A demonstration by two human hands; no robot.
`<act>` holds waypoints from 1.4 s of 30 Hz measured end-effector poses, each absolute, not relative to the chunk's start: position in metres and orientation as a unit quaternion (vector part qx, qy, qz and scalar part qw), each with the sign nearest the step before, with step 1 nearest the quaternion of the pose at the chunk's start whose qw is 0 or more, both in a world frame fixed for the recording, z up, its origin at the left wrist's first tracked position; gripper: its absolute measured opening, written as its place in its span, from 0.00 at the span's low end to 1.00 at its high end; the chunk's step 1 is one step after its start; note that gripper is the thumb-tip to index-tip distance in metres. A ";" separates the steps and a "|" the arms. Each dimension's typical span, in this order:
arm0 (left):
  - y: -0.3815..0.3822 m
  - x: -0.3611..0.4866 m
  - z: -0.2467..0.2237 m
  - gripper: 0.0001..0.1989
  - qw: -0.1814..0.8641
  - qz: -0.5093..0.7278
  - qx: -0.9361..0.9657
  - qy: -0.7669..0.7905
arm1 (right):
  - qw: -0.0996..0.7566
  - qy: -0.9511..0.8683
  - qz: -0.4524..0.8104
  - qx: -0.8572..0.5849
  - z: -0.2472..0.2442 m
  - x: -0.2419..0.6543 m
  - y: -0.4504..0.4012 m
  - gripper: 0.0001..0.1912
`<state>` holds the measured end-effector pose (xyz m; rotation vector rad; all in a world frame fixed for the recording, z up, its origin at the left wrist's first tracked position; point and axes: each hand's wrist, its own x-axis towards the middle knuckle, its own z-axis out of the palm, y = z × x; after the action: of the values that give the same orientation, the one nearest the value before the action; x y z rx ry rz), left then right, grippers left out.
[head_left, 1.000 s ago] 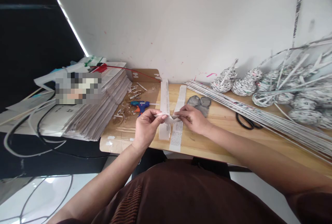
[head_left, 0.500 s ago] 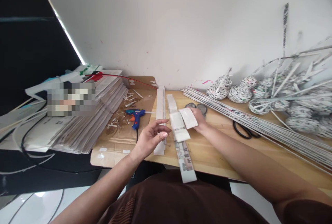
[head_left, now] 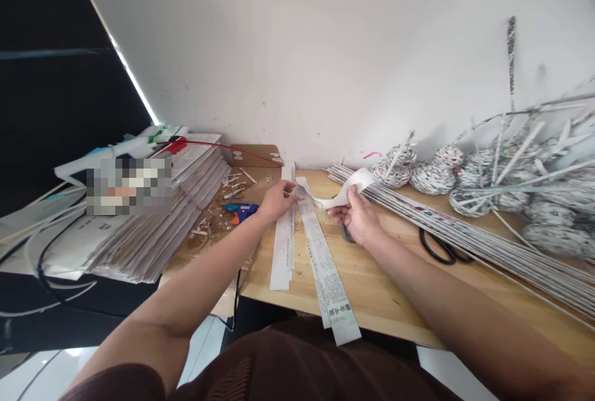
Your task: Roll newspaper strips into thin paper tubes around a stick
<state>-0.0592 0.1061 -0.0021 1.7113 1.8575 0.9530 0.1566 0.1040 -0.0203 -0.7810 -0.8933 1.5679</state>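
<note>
In the head view, a stack of long printed newspaper strips (head_left: 328, 277) lies lengthwise on the wooden table in front of me, its near end reaching over the edge. My left hand (head_left: 277, 200) is at the far end of these strips, fingers pinched together on the paper there. My right hand (head_left: 359, 218) grips a curled white paper strip (head_left: 356, 185) between thumb and fingers, raised to the right of the stack. A second pile of white strips (head_left: 281, 258) lies beneath and beside my left wrist. A dark grey object under my right hand is mostly hidden.
A blue glue gun (head_left: 242, 212) rests on scrap-strewn cardboard (head_left: 195, 249), partly behind my left forearm. Stacked paper (head_left: 181, 215) stands at left. Long paper rods (head_left: 432, 218), black-handled scissors (head_left: 437, 249) and several woven paper shapes (head_left: 432, 175) occupy the right.
My left hand has moved forward from above the table to the strips' far end. My right hand has swung the folded strip up and right, where it now curls.
</note>
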 end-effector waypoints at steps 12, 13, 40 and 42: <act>0.172 -0.060 -0.008 0.27 0.190 0.289 0.578 0.739 | 0.662 -0.329 0.576 -0.347 -0.024 0.157 0.113 0.23; 0.173 -0.061 -0.008 0.26 0.197 0.293 0.575 0.738 | 0.664 -0.333 0.571 -0.350 -0.025 0.157 0.114 0.23; 0.151 -0.085 0.023 0.18 0.539 0.344 0.536 0.552 | 0.658 -0.471 0.462 -0.363 -0.040 0.160 0.120 0.24; 0.157 -0.082 0.021 0.17 0.509 0.337 0.548 0.572 | 0.659 -0.489 0.439 -0.366 -0.039 0.160 0.119 0.24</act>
<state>-0.0823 0.1575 0.0209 1.3208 1.3772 0.8130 0.1601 0.1186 -0.0391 -0.8277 -1.1073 0.9947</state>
